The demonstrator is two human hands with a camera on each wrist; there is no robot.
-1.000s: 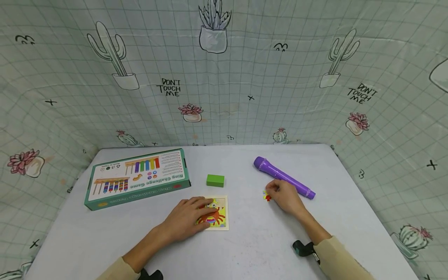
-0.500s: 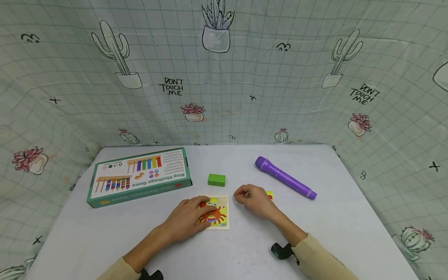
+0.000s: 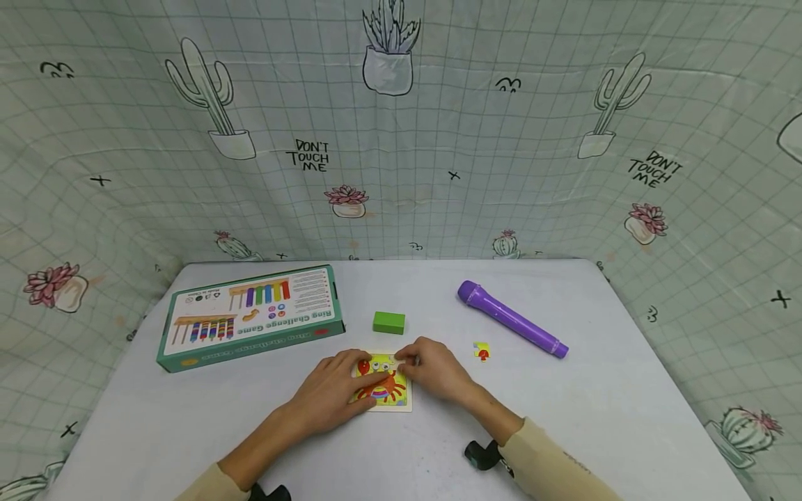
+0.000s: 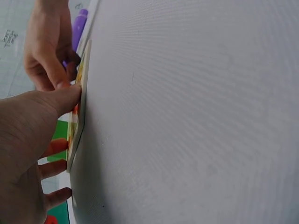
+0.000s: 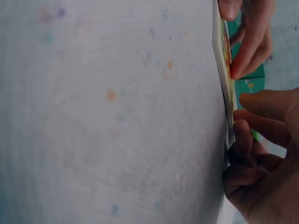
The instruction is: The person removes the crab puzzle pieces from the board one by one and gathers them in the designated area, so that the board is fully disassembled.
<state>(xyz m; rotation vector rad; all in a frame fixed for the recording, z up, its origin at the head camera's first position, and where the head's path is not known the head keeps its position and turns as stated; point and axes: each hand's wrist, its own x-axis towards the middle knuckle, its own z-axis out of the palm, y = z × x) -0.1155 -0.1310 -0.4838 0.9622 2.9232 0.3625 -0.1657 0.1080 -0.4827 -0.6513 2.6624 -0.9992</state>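
A square jigsaw puzzle [image 3: 383,393] with a red crab on yellow lies in a pale frame at the table's middle. My left hand [image 3: 333,391] rests on its left side, fingers spread across the picture, thumb near the lower edge. My right hand [image 3: 436,369] is at the puzzle's upper right corner. Its thumb and forefinger pinch there at what seems a small puzzle piece, mostly hidden by the fingertips; its other fingers are curled in the right wrist view. A loose yellow-and-red puzzle piece [image 3: 482,351] lies on the table to the right.
A green block [image 3: 389,323] sits just behind the puzzle. On the left lies a flat Ring Challenge Game box [image 3: 250,316]. A purple microphone-shaped stick [image 3: 512,320] lies slantwise at the back right. A patterned cloth [image 3: 401,139] hangs behind the table [image 3: 601,410].
My right hand has moved left from beside the purple stick to the puzzle's upper right corner, uncovering the loose piece. My left hand has stayed on the puzzle.
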